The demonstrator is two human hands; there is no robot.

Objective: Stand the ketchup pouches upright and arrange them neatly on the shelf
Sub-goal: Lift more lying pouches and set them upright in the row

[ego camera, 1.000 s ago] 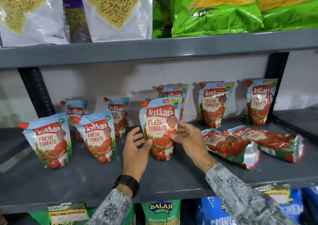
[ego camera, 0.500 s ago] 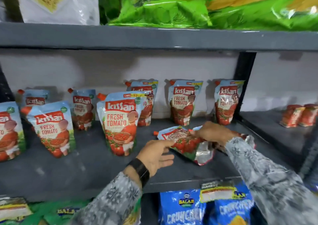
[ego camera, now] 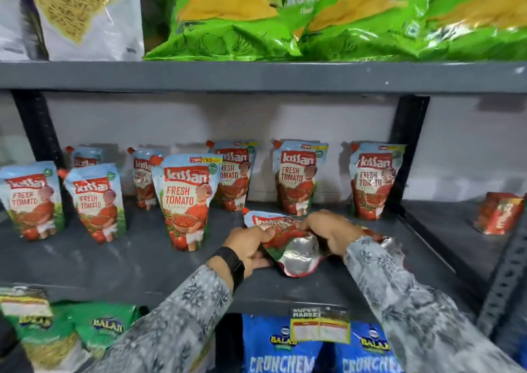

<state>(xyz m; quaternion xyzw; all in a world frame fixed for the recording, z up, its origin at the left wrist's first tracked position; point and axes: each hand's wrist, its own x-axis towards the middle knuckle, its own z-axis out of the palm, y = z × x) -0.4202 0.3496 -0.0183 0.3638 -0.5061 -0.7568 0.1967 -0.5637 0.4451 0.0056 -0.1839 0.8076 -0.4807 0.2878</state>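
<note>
Both hands [ego camera: 288, 238] grip flat pouch [ego camera: 288, 238] — shelf [ego camera: 114, 264].

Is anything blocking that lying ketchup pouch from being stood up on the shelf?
Nothing visible does. Both the left hand and right hand are already on the lying pouch, and the shelf around it is bare; the nearest standing pouch sits clear to its left.

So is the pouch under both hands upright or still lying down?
Lying down. The pouch lies flat on the shelf, silver base toward the camera, left hand and right hand gripping it.
</note>
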